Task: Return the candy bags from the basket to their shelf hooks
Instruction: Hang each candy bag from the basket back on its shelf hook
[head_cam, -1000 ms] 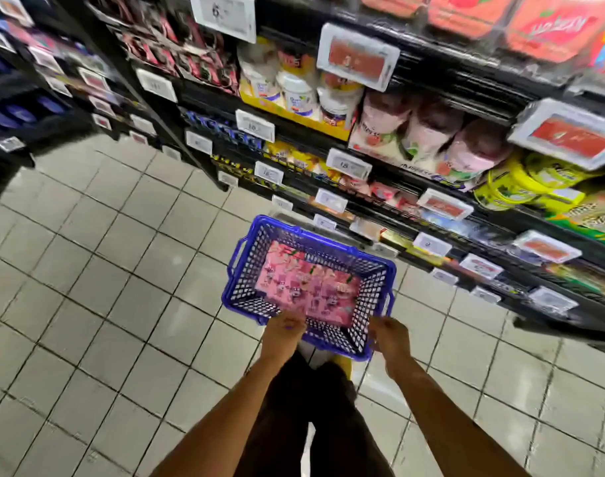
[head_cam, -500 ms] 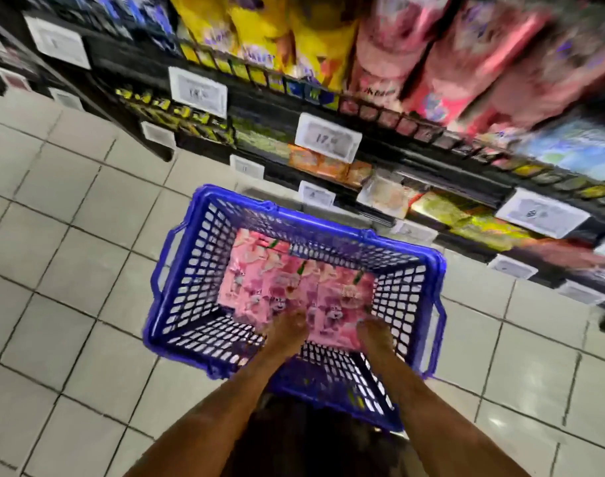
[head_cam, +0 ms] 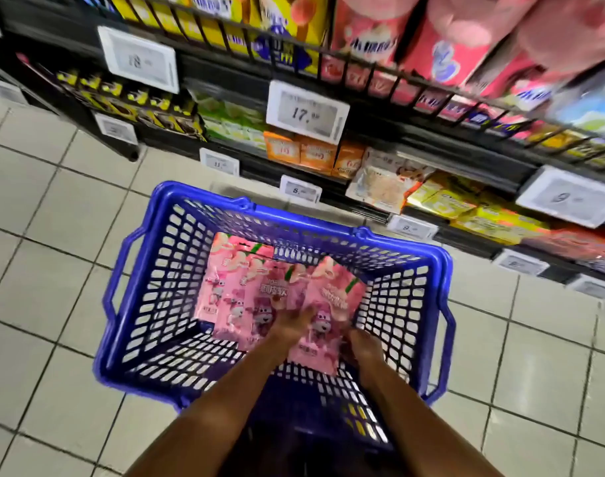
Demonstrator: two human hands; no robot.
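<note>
Head: left hand (head_cam: 291, 324), right hand (head_cam: 363, 346) grip candy bag (head_cam: 332, 301).

The basket (head_cam: 304, 220) is blue moulded plastic with lattice walls and a faint sheen on its rim. The candy bags (head_cam: 256, 297) are glossy pink plastic film. The floor (head_cam: 53, 270) is smooth pale glazed tile. The shelves (head_cam: 232, 74) look like matt black metal, and their price tags (head_cam: 308, 111) have white plastic frames.

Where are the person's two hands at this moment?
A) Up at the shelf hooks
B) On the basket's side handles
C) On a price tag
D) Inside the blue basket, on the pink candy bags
D: the left hand and right hand are down inside the blue basket, touching the pink candy bags.
</note>
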